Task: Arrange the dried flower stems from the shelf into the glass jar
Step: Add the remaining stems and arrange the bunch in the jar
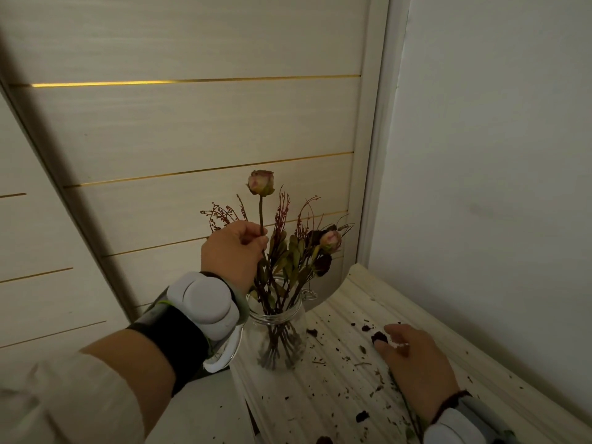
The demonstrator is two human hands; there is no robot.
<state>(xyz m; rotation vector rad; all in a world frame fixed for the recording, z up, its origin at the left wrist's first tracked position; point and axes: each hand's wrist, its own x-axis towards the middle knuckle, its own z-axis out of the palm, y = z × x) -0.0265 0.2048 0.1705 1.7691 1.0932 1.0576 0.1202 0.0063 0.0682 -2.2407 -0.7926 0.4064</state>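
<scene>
A clear glass jar stands on the pale ribbed shelf and holds several dried stems, among them a pink rosebud and reddish twigs. My left hand is above the jar's left rim, pinching the stem of a taller dried rose whose lower end reaches down into the jar. My right hand lies on the shelf to the right of the jar. Its thumb and fingers are curled around a dried stem with a dark head, which runs back under the palm.
Dark petal crumbs and stem bits are scattered over the shelf. A white wall rises right behind the shelf, and a panelled door with gold strips stands behind the jar. Both wrists carry white devices.
</scene>
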